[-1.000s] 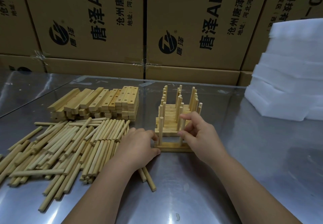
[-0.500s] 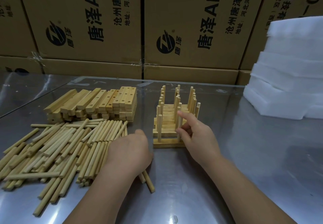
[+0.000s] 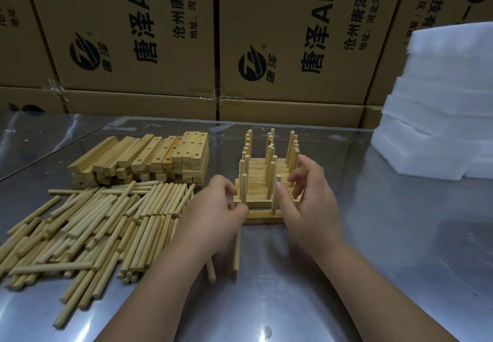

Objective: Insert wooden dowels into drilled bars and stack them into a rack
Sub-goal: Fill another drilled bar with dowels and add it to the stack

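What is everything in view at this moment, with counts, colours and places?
loose dowels: many, pale wood, piled on the table's left
drilled bars: one stack, pale wood, behind the loose dowels
rack: one, pale wood, table centre, its dowels upright
table: one, shiny metal, under everything
cardboard boxes: several, brown with black print, along the back
foam slabs: one stack, white, far right
left hand: at the rack's left front corner, fingers curled, grip unclear
right hand: at the rack's right front, fingers spread
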